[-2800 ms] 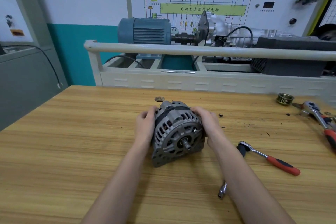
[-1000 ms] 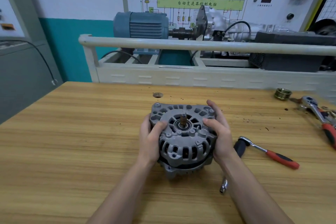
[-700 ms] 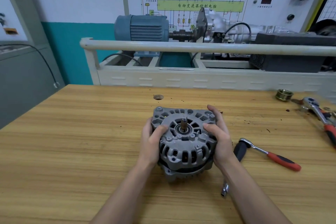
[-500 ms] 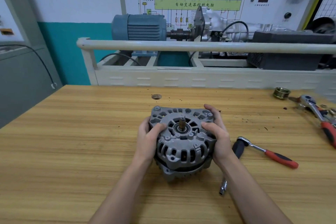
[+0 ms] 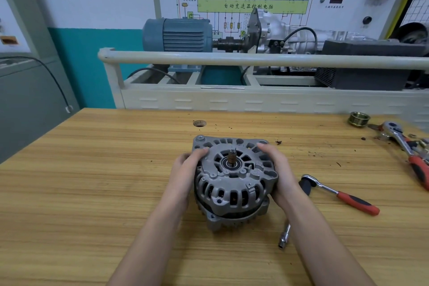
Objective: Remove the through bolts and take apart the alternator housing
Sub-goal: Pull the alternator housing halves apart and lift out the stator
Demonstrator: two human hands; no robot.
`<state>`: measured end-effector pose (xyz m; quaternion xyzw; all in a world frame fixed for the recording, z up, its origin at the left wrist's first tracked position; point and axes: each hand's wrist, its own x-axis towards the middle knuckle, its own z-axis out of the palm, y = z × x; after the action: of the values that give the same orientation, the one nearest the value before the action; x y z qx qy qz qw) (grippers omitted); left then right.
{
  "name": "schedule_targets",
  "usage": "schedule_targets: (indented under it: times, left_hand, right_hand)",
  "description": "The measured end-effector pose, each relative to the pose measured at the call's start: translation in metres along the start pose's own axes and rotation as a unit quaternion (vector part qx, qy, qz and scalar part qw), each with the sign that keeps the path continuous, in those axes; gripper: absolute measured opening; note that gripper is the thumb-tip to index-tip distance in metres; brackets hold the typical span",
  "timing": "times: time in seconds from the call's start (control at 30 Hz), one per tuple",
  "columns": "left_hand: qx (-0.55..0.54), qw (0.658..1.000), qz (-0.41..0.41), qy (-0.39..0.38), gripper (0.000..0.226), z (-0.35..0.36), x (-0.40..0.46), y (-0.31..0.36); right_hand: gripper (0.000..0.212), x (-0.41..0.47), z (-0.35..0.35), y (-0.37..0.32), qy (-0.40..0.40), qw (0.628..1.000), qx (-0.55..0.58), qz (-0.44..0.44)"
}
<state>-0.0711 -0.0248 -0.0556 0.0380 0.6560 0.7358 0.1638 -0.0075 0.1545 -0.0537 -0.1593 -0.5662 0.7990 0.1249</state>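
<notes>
The grey cast alternator (image 5: 234, 183) stands on the wooden table (image 5: 92, 193) with its bare shaft (image 5: 232, 157) pointing up. My left hand (image 5: 185, 169) grips its left side, thumb on the front housing face. My right hand (image 5: 278, 174) grips the right side, fingers curled over the upper rim. A dark seam shows between the front and rear housing halves at the bottom front. The through bolts cannot be made out clearly.
A red-handled ratchet (image 5: 341, 195) lies just right of my right hand, and a socket extension (image 5: 285, 234) sits under my right forearm. A second ratchet (image 5: 406, 146) and the brass pulley (image 5: 358, 119) lie at the far right. A training rig stands behind the table.
Since 2.8 s ago the alternator was tipped from lying on its side to standing shaft-up. Over the last second both hands stayed on its sides with little movement.
</notes>
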Motion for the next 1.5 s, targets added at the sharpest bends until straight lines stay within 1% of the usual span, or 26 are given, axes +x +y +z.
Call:
schedule_targets:
  times: [0.03,0.07,0.1,0.13,0.2,0.27,0.33,0.4,0.47,0.57,0.73,0.83,0.93,1.03,1.1,1.17,1.3,1.33,1.4,1.47,1.5]
  left_hand:
    - [0.004,0.999,-0.034,-0.031,0.047,0.0,-0.001,0.002]
    - [0.001,0.996,-0.065,-0.063,0.05,0.0,-0.003,0.004]
    - [-0.008,0.993,-0.085,-0.087,0.053,0.001,-0.005,0.005]
    - [-0.018,0.99,-0.093,-0.103,0.055,0.002,-0.005,0.005]
    - [-0.033,0.988,-0.094,-0.114,0.056,0.005,-0.006,0.005]
    - [-0.044,0.989,-0.088,-0.111,0.052,0.006,-0.006,0.006]
    - [-0.06,0.99,-0.077,-0.101,0.054,0.005,-0.008,0.004]
    - [-0.079,0.992,-0.061,-0.083,0.068,0.005,-0.009,0.001]
    - [-0.096,0.992,-0.047,-0.065,0.082,0.005,-0.009,-0.003]
    - [-0.109,0.992,-0.019,-0.061,0.087,0.005,-0.007,-0.004]
    - [-0.111,0.992,0.001,-0.061,0.096,0.001,-0.005,-0.006]
    - [-0.101,0.992,0.028,-0.068,0.101,0.001,-0.005,-0.007]
    - [-0.094,0.989,0.077,-0.081,0.101,-0.003,-0.005,-0.009]
    - [-0.076,0.982,0.145,-0.099,0.097,-0.01,-0.003,-0.01]
    - [-0.062,0.975,0.181,-0.117,0.099,-0.014,-0.004,-0.008]
    - [-0.047,0.97,0.2,-0.128,0.102,-0.016,-0.003,-0.006]
    - [-0.003,0.963,0.224,-0.152,0.106,-0.018,-0.004,-0.004]
    - [0.008,0.961,0.229,-0.158,0.108,-0.018,-0.005,-0.003]
    - [0.025,0.956,0.239,-0.168,0.111,-0.018,-0.006,-0.002]
    - [0.038,0.953,0.248,-0.171,0.113,-0.018,-0.008,-0.002]
    - [0.046,0.95,0.255,-0.174,0.114,-0.017,-0.009,-0.001]
  right_hand:
    - [0.025,-0.001,0.001,-0.002,-0.009,1.0,-0.005,0.007]
    - [0.036,-0.003,0.001,-0.003,-0.015,1.0,-0.011,0.013]
    - [0.047,-0.004,0.001,-0.003,-0.016,1.0,-0.014,0.018]
    - [0.054,-0.004,0.002,-0.002,-0.016,1.0,-0.006,0.017]
    - [0.053,-0.004,0.003,0.0,-0.014,1.0,0.026,0.004]
    - [0.049,-0.005,0.004,0.001,-0.012,0.999,0.045,-0.011]
    - [0.057,-0.005,0.005,0.004,-0.01,0.998,0.054,-0.024]
    - [0.061,-0.007,0.005,0.006,-0.01,0.997,0.067,-0.035]
    - [0.057,-0.009,0.005,0.009,-0.015,0.995,0.072,-0.063]
    - [0.054,-0.011,0.006,0.013,-0.027,0.992,0.066,-0.1]
    - [0.049,-0.011,0.008,0.014,-0.045,0.991,0.055,-0.117]
    - [0.049,-0.012,0.006,0.013,-0.058,0.989,0.049,-0.127]
    - [0.047,-0.014,0.003,0.011,-0.092,0.984,0.043,-0.146]
    - [0.044,-0.013,0.001,0.007,-0.158,0.97,0.042,-0.181]
    - [0.043,-0.012,0.001,0.006,-0.19,0.96,0.041,-0.2]
    - [0.042,-0.01,0.0,0.006,-0.202,0.956,0.039,-0.207]
    - [0.045,-0.006,-0.009,0.001,-0.22,0.953,-0.015,-0.209]
    - [0.048,-0.005,-0.013,-0.002,-0.233,0.951,-0.034,-0.202]
    - [0.062,-0.004,-0.027,-0.01,-0.27,0.942,-0.089,-0.179]
    - [0.074,-0.004,-0.041,-0.017,-0.325,0.921,-0.141,-0.161]
    - [0.078,-0.005,-0.045,-0.02,-0.348,0.913,-0.147,-0.156]
